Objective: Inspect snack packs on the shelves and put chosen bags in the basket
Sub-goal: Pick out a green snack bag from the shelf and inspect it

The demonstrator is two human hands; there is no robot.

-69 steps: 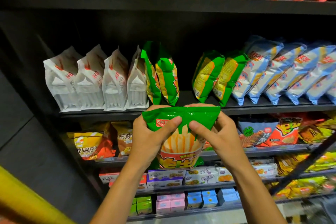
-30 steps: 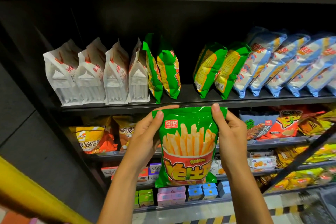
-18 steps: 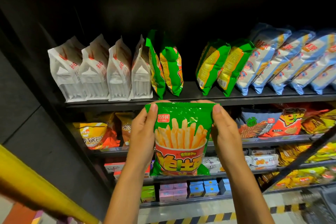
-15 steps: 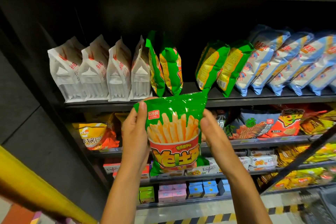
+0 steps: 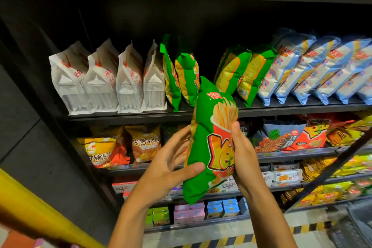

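Green fries bag under inspection, not yet in the basket

Both hands hold the green fries bag (image 5: pixel 211 141) edge-on before the middle shelf (image 5: pixel 120 118): left hand (image 5: pixel 171 169) pinching its lower edge, right hand (image 5: pixel 241 155) curled round its side. A dark mesh, perhaps the basket (image 5: pixel 356 225), waits lower right.

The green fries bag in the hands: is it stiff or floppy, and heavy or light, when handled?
The green fries bag looks puffy and creased, so probably soft and light. Its glossy film may be slippery. The left hand and right hand both hold it.
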